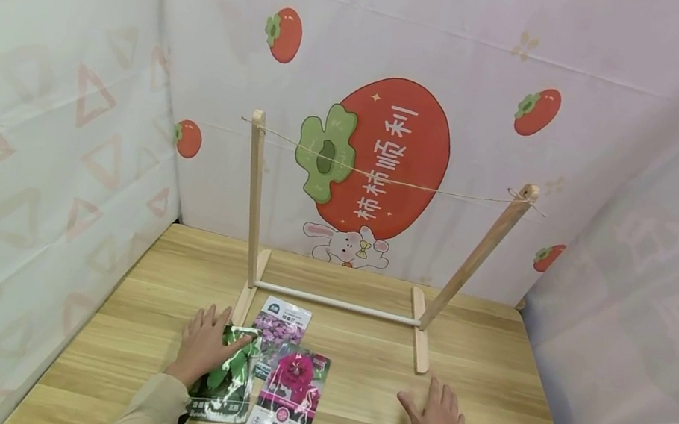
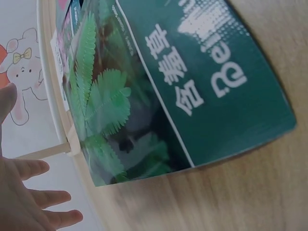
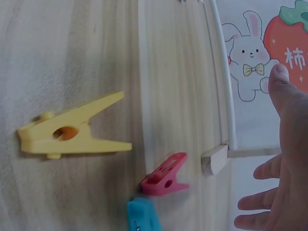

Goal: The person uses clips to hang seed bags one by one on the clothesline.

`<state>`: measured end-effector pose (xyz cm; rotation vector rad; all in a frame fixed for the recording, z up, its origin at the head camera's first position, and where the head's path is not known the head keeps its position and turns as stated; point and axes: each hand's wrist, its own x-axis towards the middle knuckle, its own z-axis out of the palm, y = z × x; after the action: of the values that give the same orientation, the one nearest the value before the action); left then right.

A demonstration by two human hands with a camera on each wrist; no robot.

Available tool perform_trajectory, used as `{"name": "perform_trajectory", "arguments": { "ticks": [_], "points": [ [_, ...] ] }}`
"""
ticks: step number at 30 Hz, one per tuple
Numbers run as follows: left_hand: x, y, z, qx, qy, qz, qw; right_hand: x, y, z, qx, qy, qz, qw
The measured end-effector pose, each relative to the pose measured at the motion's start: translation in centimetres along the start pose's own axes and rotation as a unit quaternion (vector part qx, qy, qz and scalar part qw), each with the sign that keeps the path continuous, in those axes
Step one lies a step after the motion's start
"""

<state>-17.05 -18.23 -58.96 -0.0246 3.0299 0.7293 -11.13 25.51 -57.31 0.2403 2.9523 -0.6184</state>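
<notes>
left hand (image 1: 202,348) hovers with its thumb above the green packet (image 1: 230,384).

In the head view, you have bright, fairly even light. The left cloth wall (image 1: 43,114) looks washed out, its printed pattern faint; the right cloth wall (image 1: 671,225) sits in greyer shade. The wide picture makes the wooden posts (image 1: 477,259) appear splayed outward.

Both wrist views are dimmer and duller. In the left one, a pale sheen lies across the glossy green packet (image 2: 144,106), with soft shadow along its edge on the table (image 2: 231,187). In the right one, the yellow clip (image 3: 82,134) casts a faint, soft-edged shadow, and fine detail is slightly blurred.
</notes>
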Motion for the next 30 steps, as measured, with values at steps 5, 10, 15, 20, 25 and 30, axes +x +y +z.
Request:
{"name": "perform_trajectory", "arguments": {
  "ticks": [5, 10, 15, 20, 25, 30],
  "points": [
    [0.1, -0.5, 0.3, -0.013, -0.007, -0.008, 0.9999, -0.4, 0.8, 0.2, -0.004, 0.006, 0.011, 1.000],
    [0.0, -0.9, 0.4, -0.017, -0.027, -0.018, 0.9993, -0.6, 1.6, 0.4, -0.020, 0.014, 0.018, 1.000],
    [-0.2, -1.2, 0.4, -0.019, -0.038, -0.023, 0.9989, -0.8, 2.5, 0.8, -0.019, 0.001, 0.034, 0.999],
    [-0.2, -1.7, 0.8, -0.008, -0.035, -0.025, 0.9991, -1.0, 3.3, 1.2, -0.018, -0.015, 0.053, 0.998],
    [-0.1, -2.3, 1.2, 0.001, -0.036, -0.032, 0.9988, -1.3, 3.9, 1.5, -0.025, -0.022, 0.066, 0.997],
    [0.1, -2.8, 1.5, 0.009, -0.036, -0.033, 0.9988, -1.8, 3.9, 1.5, -0.027, -0.015, 0.064, 0.997]
  ]
}}
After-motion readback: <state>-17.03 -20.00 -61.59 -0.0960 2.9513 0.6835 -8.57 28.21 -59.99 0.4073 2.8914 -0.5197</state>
